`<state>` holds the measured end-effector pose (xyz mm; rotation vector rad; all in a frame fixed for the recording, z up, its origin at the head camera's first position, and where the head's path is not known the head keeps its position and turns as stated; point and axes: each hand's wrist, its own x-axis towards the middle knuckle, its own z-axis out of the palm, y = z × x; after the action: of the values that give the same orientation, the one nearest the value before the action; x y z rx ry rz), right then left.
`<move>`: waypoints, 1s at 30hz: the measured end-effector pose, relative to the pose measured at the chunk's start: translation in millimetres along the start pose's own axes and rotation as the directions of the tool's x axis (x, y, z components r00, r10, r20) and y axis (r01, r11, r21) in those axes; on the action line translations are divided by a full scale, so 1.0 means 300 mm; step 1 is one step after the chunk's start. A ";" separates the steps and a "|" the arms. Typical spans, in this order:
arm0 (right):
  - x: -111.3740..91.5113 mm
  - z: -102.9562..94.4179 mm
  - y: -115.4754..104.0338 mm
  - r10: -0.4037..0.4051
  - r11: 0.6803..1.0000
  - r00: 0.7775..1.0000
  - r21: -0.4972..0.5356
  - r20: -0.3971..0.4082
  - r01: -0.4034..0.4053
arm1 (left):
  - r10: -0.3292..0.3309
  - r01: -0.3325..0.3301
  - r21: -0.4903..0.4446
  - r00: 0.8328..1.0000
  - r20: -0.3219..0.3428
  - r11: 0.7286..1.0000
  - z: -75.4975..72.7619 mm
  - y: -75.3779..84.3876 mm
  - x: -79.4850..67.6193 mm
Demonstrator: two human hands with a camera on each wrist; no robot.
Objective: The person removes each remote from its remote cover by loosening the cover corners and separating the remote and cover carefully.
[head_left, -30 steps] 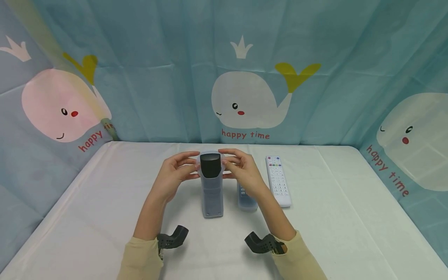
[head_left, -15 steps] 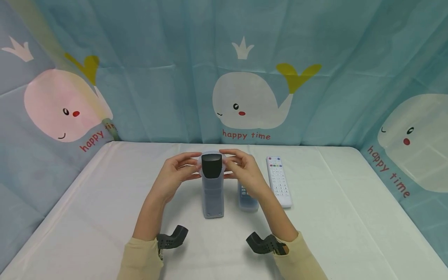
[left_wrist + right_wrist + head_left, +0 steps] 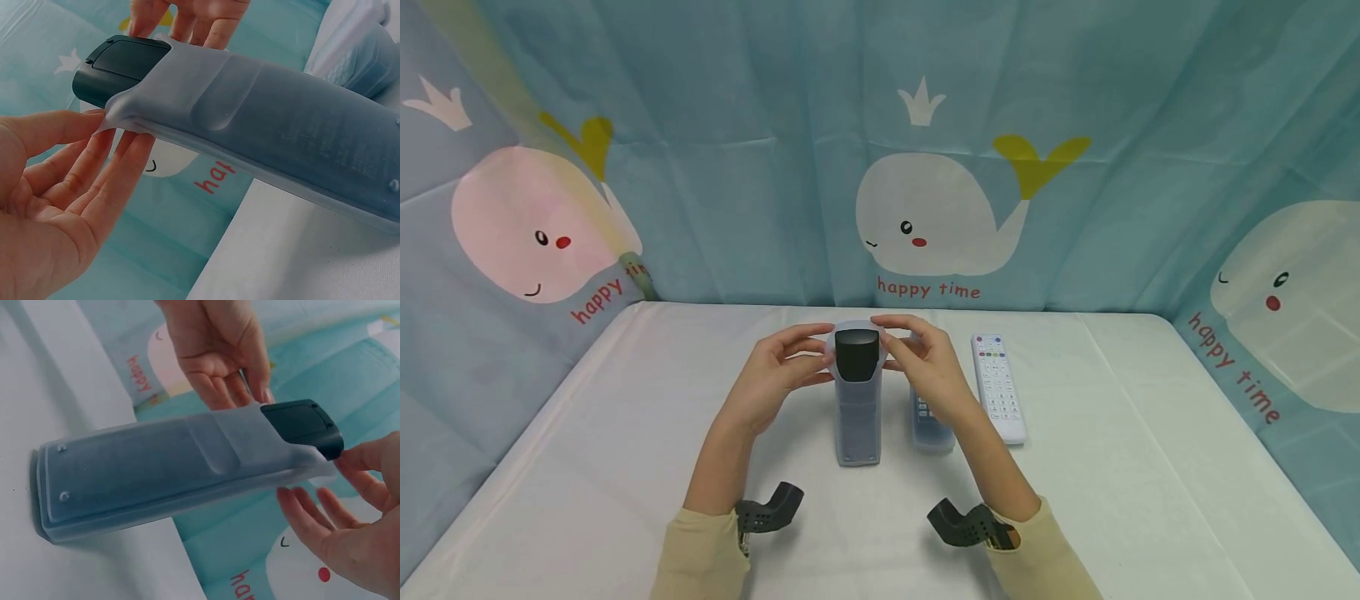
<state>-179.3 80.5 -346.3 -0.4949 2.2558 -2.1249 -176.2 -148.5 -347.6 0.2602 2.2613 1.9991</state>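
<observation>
A dark remote control [image 3: 857,354] stands tilted with its bare end up, inside a translucent silicone remote cover [image 3: 858,425]. The cover's lower end meets the table. My left hand [image 3: 775,367] pinches the cover's mouth between thumb and fingers at the left edge, pulling a small flap outward in the left wrist view. On the other side, my right hand [image 3: 931,367] pinches the mouth's right edge; in the right wrist view its thumb lies by the remote's bare end. The remote's button side faces away and is hidden.
Right of the hands lies a white remote [image 3: 997,387] with its buttons up. A second remote in a translucent cover [image 3: 932,433] lies partly hidden behind the right hand. A whale-print curtain [image 3: 760,208] hangs around the white table [image 3: 1150,467].
My right thumb and fingers have shifted slightly up along the cover's edge. The cover and remote have moved very little, and the left hand keeps its hold.
</observation>
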 end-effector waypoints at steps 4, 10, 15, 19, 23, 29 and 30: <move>-0.003 0.002 -0.007 -0.053 0.997 0.997 -0.058 -0.049 0.050 | 0.006 -0.006 -0.003 1.000 0.006 1.000 0.003 0.002 0.001; -0.008 0.006 -0.018 -0.083 0.990 0.996 -0.121 -0.035 0.078 | 0.015 -0.015 0.007 1.000 0.008 1.000 0.003 -0.001 0.004; -0.012 0.011 -0.023 -0.111 0.982 0.994 -0.155 0.004 0.110 | 0.016 -0.016 0.006 1.000 0.016 1.000 0.003 -0.001 0.002; -0.012 0.013 -0.026 -0.128 0.977 0.991 -0.169 0.035 0.132 | 0.028 -0.028 0.003 0.999 0.034 1.000 0.003 0.002 -0.002; -0.014 0.011 -0.027 -0.124 0.974 0.990 -0.181 0.066 0.134 | 0.034 -0.034 0.005 0.999 0.042 0.999 0.004 0.003 -0.003; -0.013 0.010 -0.015 -0.156 0.961 0.982 -0.213 0.106 0.175 | 0.027 -0.027 0.005 0.999 0.047 1.000 0.007 0.002 -0.003; -0.013 0.010 -0.013 -0.167 0.957 0.980 -0.219 0.111 0.188 | 0.027 -0.027 0.006 0.999 0.046 1.000 0.007 0.002 -0.003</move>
<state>-174.2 78.5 -343.6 -0.8134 2.5028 -1.8736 -174.9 -146.5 -347.3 0.3356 2.2486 1.9778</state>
